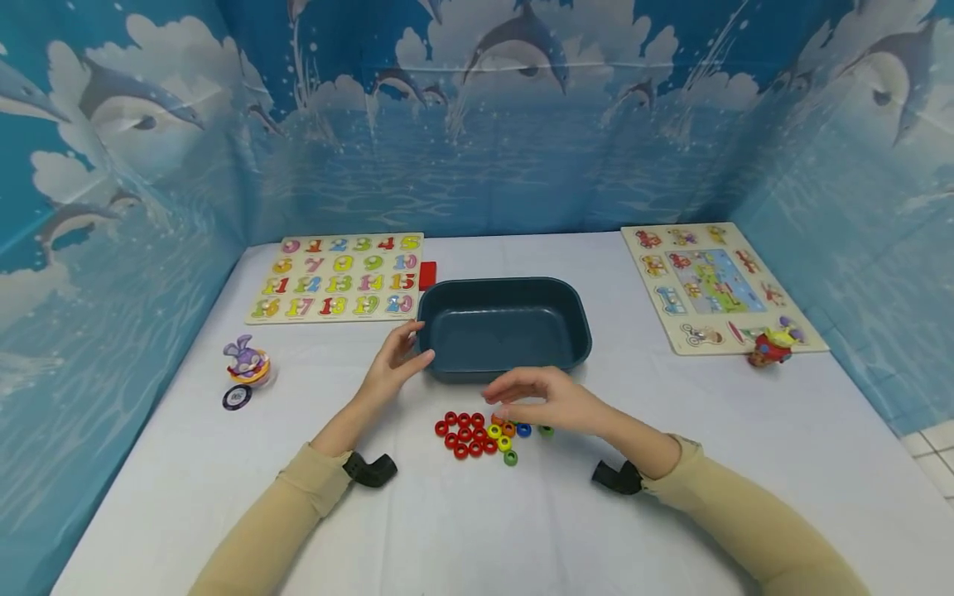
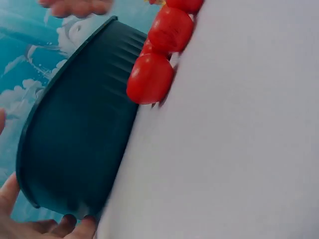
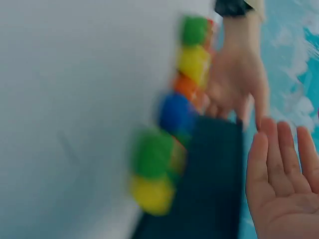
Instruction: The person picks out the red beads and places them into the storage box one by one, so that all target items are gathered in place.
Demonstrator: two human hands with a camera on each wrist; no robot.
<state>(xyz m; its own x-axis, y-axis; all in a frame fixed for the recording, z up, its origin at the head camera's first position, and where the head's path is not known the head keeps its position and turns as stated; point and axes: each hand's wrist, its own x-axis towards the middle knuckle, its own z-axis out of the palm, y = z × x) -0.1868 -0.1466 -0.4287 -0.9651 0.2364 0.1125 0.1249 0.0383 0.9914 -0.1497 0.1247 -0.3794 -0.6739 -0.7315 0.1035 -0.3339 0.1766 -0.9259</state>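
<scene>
A dark teal plastic tray (image 1: 505,379) stands mid-table. My left hand (image 1: 391,364) is at its left end, with fingertips (image 2: 83,226) touching the outer wall and nothing gripped. Just in front of the tray lies a cluster of beads with holes: red beads (image 1: 464,434), yellow beads (image 1: 504,444), a blue bead (image 1: 524,430), green beads (image 1: 510,458) and orange ones. My right hand (image 1: 551,401) hovers over the right part of this cluster and hides some beads. Its fingers are extended in the right wrist view, and its palm (image 3: 289,214) holds nothing.
At the back left lies a number puzzle board (image 1: 339,280), with a red block (image 1: 427,275) beside it. A picture puzzle board (image 1: 715,285) lies back right, a small toy figure (image 1: 772,346) on its corner. A rabbit toy (image 1: 248,362) and a round black disc (image 1: 237,397) are at left.
</scene>
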